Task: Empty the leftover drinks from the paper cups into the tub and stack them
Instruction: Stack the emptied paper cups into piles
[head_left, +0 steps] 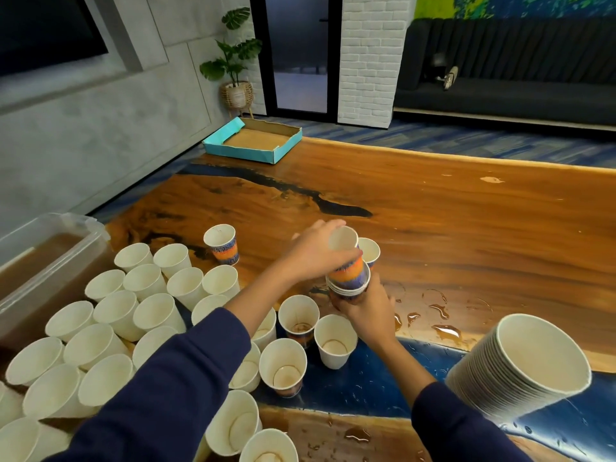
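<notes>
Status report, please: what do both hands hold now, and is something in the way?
Left hand pushing a cup into the small stack. Right hand grips that stack. Tub far left. Spilled drink beside.

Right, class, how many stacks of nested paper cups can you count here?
2. A short patterned paper-cup stack, held by the left hand and right hand; a tall white paper-cup stack, lying tilted at near right. Nested pairs among the loose cups may go unseen.

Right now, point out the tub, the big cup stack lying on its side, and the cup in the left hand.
tub [71, 250]: head view, on its near rim.
big cup stack [480, 385]: head view, on the layered rims along its side.
cup in the left hand [343, 241]: head view, on its inner wall.
</notes>
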Motion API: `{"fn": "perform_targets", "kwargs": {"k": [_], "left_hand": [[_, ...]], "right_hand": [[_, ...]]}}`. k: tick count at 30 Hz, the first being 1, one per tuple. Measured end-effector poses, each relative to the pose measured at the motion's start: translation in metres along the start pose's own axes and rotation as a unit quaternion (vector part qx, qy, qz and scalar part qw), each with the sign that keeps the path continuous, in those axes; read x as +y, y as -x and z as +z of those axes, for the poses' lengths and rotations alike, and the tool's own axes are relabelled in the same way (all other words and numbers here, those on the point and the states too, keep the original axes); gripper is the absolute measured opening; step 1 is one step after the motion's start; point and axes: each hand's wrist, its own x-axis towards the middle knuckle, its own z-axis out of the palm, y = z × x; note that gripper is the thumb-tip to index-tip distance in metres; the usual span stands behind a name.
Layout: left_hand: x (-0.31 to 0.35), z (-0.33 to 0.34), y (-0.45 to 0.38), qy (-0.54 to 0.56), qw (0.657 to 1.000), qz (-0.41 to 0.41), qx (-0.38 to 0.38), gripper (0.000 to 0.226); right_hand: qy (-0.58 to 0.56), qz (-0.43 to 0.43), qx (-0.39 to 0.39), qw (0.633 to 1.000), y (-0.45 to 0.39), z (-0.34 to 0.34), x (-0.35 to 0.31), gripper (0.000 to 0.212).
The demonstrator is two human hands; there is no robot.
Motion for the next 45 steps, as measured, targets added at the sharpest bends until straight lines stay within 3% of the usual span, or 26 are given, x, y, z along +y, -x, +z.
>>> {"fn": "perform_targets", "kwargs": {"k": [3,6,8,11,13,15,17,19,24,32,45], "left_hand": [[-0.005,0.009,0.004,-0.037,0.999,0.009,-0.026,0.072],[-0.012,0.019,0.006,-0.092,0.990,0.022,-0.105,0.083],[-0.017,0.025,0.006,-0.012,0.991,0.007,-0.137,0.081],[-0.031,0.031,-0.002,0.162,0.981,-0.102,-0.025,0.067],[-0.047,0.034,-0.006,0.078,0.983,-0.168,0.019,0.055],[-0.063,0.036,-0.004,-0.088,0.981,-0.166,-0.055,0.043],[-0.073,0.042,0.002,-0.186,0.964,-0.148,-0.118,0.034],[-0.081,0.048,0.006,-0.195,0.964,-0.144,-0.112,0.030],[-0.080,0.040,0.008,-0.103,0.977,-0.186,-0.011,0.026],[-0.017,-0.026,0.008,0.061,0.985,-0.088,0.136,0.031],[0.087,-0.033,0.062,0.041,0.997,0.063,0.033,0.037]], "right_hand": [[0.019,-0.019,-0.004,1.000,0.002,-0.003,-0.001,0.060],[0.019,-0.034,-0.020,0.999,0.006,-0.005,-0.006,0.057],[0.008,-0.037,-0.016,0.999,0.009,-0.006,-0.011,0.057],[-0.004,0.001,0.011,1.000,0.011,-0.008,-0.014,0.059],[-0.002,0.030,0.025,0.999,0.012,-0.010,-0.012,0.059],[0.006,0.045,0.029,0.999,0.015,-0.011,-0.009,0.060],[0.011,0.058,0.026,0.998,0.018,-0.013,-0.006,0.061],[0.007,0.065,0.026,0.998,0.019,-0.014,-0.002,0.060],[-0.002,0.083,0.027,0.996,0.020,-0.019,0.002,0.060],[-0.002,0.081,0.028,0.996,0.031,-0.025,-0.001,0.053],[-0.081,-0.016,0.105,0.991,0.054,-0.082,-0.055,0.064]]}}
